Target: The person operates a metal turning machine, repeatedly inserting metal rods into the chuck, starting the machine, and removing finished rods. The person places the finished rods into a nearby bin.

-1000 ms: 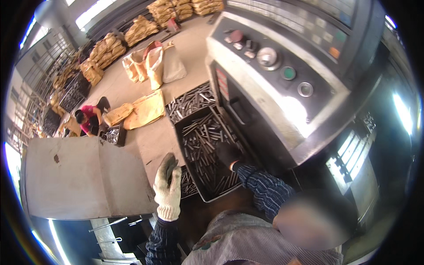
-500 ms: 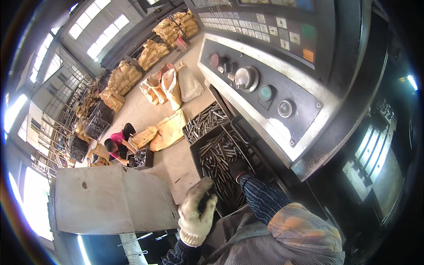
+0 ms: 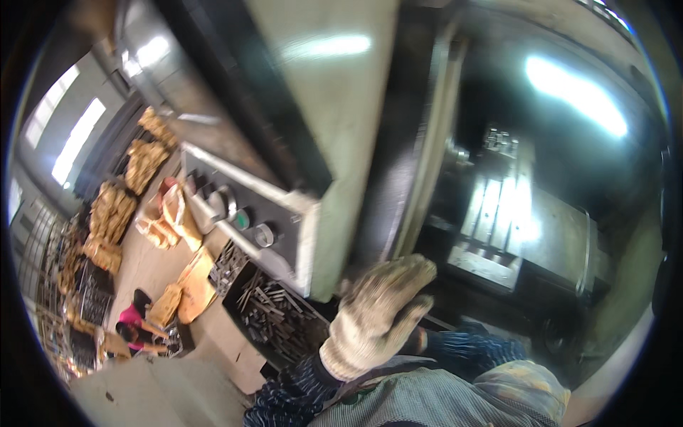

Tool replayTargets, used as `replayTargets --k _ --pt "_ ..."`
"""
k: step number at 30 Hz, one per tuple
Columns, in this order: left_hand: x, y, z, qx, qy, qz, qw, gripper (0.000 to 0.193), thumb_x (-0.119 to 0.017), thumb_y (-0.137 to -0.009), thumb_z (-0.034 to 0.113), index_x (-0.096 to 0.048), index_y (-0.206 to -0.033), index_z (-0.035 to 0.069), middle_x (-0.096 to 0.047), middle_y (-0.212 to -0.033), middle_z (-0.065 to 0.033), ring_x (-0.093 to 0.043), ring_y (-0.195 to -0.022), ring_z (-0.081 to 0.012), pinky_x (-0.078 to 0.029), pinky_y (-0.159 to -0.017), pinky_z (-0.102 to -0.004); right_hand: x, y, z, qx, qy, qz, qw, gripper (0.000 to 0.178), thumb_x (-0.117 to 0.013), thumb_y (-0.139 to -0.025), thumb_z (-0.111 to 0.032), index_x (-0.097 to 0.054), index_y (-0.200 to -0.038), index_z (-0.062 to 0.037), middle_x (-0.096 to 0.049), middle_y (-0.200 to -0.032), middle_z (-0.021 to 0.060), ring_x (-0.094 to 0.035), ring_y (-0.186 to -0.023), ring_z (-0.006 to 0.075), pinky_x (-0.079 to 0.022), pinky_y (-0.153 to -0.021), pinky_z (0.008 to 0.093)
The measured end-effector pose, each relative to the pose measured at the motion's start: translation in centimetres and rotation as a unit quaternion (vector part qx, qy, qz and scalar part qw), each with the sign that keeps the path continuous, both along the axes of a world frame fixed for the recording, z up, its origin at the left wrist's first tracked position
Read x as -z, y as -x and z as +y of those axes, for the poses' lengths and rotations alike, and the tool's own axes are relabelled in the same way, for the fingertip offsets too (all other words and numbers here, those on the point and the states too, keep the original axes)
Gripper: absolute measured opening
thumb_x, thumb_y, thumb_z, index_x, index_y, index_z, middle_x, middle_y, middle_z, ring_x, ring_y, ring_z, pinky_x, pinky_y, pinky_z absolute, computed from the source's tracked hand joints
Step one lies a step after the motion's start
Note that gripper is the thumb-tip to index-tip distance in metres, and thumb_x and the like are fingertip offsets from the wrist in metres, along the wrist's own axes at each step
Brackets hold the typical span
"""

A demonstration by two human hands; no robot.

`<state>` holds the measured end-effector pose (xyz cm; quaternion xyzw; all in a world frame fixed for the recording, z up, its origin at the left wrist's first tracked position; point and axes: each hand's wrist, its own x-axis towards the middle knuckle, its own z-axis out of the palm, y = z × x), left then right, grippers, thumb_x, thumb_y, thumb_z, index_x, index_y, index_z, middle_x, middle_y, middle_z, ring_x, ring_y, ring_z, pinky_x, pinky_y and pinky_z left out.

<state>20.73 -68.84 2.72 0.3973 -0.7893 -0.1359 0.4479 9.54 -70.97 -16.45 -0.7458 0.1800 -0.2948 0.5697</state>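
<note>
While the gloved left hand (image 3: 377,317) is raised with flat, empty fingers, the machine's door edge (image 3: 420,164) stands just at its twelve o'clock, running upright, and the right hand is not visible.

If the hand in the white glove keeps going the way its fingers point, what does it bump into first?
The left hand points up and to the right, toward the dark opening of the machine. Probably it would first meet the door edge just above its fingertips, though depth is hard to judge in this view.
</note>
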Motion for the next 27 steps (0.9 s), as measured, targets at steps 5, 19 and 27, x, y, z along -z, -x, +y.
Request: replayTargets --k 5,19,27 --pt "3.9 11.5 -6.4 0.026 -0.064 0.066 0.995 0.037 -0.07 -0.098 0.018 -0.067 -0.133 0.006 -0.067 -0.132 -0.0173 -0.063 -0.127 -0.0343 -0.051 -0.108 -0.0425 -3.9 15.4 1.0 0.229 -0.005 -0.002 0.973 0.043 -0.079 -0.088 -0.002 -0.066 -0.129 -0.0012 -0.075 -0.115 0.0115 -0.07 -0.103 0.0169 -0.058 -0.09 0.0349" --pt "16.1 19.9 -32.2 -0.205 -0.042 -0.558 0.803 0.048 -0.041 -0.106 0.034 -0.056 -0.148 0.016 -0.038 -0.165 -0.0154 -0.02 -0.157 -0.0391 0.001 -0.125 -0.0643 -6.8 28.9 3.1 0.594 -0.133 -0.193 0.769 0.022 -0.083 -0.087 0.0 -0.065 -0.099 -0.0044 -0.068 -0.083 -0.0005 -0.062 -0.073 0.0048 -0.052 -0.064 0.0223" --pt "11.8 26.3 -30.1 0.051 -0.193 -0.449 0.871 0.038 -0.05 -0.104 0.029 -0.064 -0.135 0.013 -0.065 -0.136 -0.0142 -0.059 -0.129 -0.0318 -0.041 -0.115 -0.0464 -6.4 29.1 1.5 0.583 -0.219 -0.207 0.755 0.021 -0.081 -0.091 -0.008 -0.066 -0.104 -0.0026 -0.068 -0.084 0.0015 -0.061 -0.07 0.0073 -0.052 -0.064 0.024"
